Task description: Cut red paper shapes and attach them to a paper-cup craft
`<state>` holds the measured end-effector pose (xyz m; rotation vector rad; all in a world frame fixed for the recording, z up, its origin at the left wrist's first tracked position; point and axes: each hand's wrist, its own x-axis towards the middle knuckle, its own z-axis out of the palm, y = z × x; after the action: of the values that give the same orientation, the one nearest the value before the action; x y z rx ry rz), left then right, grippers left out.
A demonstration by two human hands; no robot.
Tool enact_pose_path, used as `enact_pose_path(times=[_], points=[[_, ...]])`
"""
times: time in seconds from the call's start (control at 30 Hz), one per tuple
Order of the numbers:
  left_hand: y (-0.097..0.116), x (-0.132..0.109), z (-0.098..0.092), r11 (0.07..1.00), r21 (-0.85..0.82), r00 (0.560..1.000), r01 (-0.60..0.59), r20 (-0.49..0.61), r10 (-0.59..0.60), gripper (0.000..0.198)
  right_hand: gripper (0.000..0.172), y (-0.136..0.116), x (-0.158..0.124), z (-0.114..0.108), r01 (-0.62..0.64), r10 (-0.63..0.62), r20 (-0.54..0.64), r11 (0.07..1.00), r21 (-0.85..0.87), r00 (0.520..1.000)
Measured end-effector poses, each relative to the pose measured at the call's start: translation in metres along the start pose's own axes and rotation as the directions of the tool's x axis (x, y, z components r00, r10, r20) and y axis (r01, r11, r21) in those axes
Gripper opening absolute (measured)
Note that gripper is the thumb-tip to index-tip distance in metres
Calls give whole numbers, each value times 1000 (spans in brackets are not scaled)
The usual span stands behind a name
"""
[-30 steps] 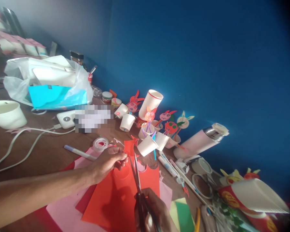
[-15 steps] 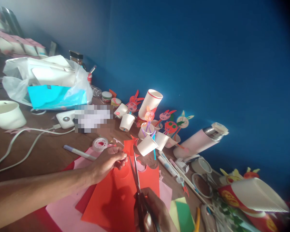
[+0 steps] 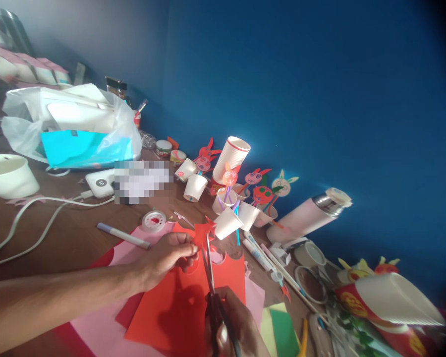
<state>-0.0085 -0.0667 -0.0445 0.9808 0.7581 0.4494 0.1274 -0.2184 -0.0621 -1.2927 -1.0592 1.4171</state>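
My left hand [image 3: 176,252] pinches a small piece of red paper [image 3: 201,234] between thumb and fingers. In my right hand [image 3: 236,320] is a pair of scissors [image 3: 210,275] with dark handles, its blades pointing up and away from me. The blades are slightly apart and reach the right edge of the held piece. Below both hands lies a larger red sheet [image 3: 171,312] with round bites cut from its far edge. Pink paper [image 3: 96,325] spreads out under that sheet.
Paper cups [image 3: 228,223] with rabbit-faced cutouts on straws stand beyond my hands. A roll of tape [image 3: 154,221] and a marker [image 3: 123,235] lie left. On the right are a pink thermos [image 3: 305,218], pens [image 3: 258,255] and green paper [image 3: 284,333]. A plastic bag [image 3: 78,126] sits far left.
The red piece has turned and shifted slightly lower in my left hand, which has moved a little right. The scissor blades have come closer together.
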Motion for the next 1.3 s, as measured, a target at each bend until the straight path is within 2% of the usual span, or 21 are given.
enact_pose_path(times=[0.1,0.23,0.4,0.6,0.77,1.03,1.3], points=[[-3,-3,1,999,6,998,49,24,-49,13,59,-1,1,2,46,-46,-5,998,-52,999],[-4,-7,1,992,82,988,97,110,-106,11,54,3,0,1,70,-69,8,996,-55,998],[-1,-6,1,980,165,976,107,173,-135,7,51,7,0,0,10,-10,14,1000,-12,1000],[-1,-5,-2,982,154,975,113,174,-139,10,52,3,-1,1,-19,17,16,996,86,1000],[0,-6,-1,981,157,972,115,184,-143,9,50,2,-2,3,-69,73,-29,992,104,997],[-1,-6,-2,975,194,972,109,186,-146,9,61,8,-1,4,-33,37,-20,988,153,999],[4,-9,1,977,182,971,111,188,-145,8,52,3,-4,8,52,-49,-52,997,55,997]])
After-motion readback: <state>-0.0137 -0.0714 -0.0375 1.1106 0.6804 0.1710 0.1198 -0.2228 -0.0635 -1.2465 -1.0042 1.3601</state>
